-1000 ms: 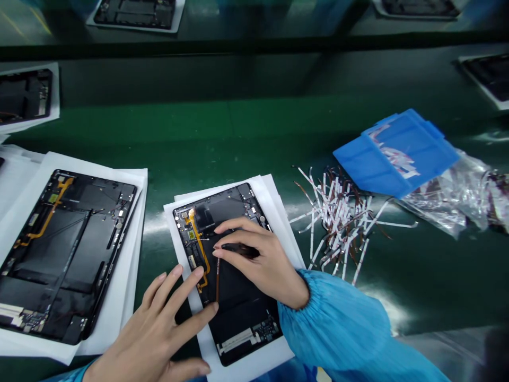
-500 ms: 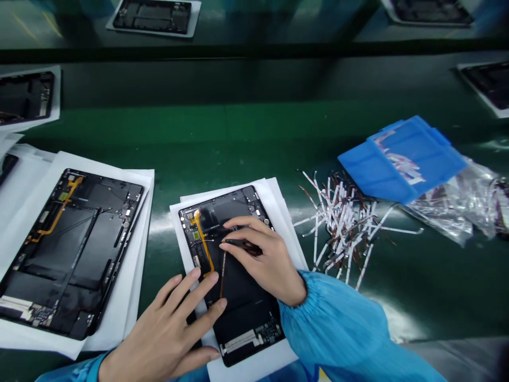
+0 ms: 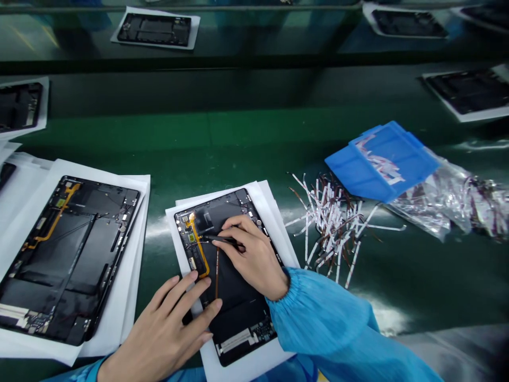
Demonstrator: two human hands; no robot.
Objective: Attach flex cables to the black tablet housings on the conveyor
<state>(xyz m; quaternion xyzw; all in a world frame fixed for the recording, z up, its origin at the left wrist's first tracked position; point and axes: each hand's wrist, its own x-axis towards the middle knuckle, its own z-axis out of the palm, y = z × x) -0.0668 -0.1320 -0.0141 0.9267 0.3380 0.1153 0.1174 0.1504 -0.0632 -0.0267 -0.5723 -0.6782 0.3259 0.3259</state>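
Observation:
An opened tablet housing (image 3: pixel 238 313) lies on white foam sheets in front of me, its inner parts facing up. My right hand (image 3: pixel 254 254) pinches dark tweezers (image 3: pixel 226 241), their tips over the upper left part of the housing near an orange flex cable (image 3: pixel 201 249). Below them a thin brown strip cable (image 3: pixel 217 273) runs down the housing's middle. With fingers spread, my left hand (image 3: pixel 170 318) rests on the housing's left edge, fingertips close to the strip's lower end. What exactly the tweezer tips touch is too small to tell.
Left of me another opened tablet housing (image 3: pixel 79 254) lies on white sheets (image 3: pixel 127 297). To the right are a heap of white and brown strip cables (image 3: pixel 336 223), a blue tray (image 3: pixel 382 159) and a clear plastic bag (image 3: pixel 429 207). More housings (image 3: pixel 155 29) lie on the far belt.
My right hand has shifted slightly toward the upper left, and the tweezers now point left toward the orange cable. My left hand stays at the housing's edge. The view has moved a little.

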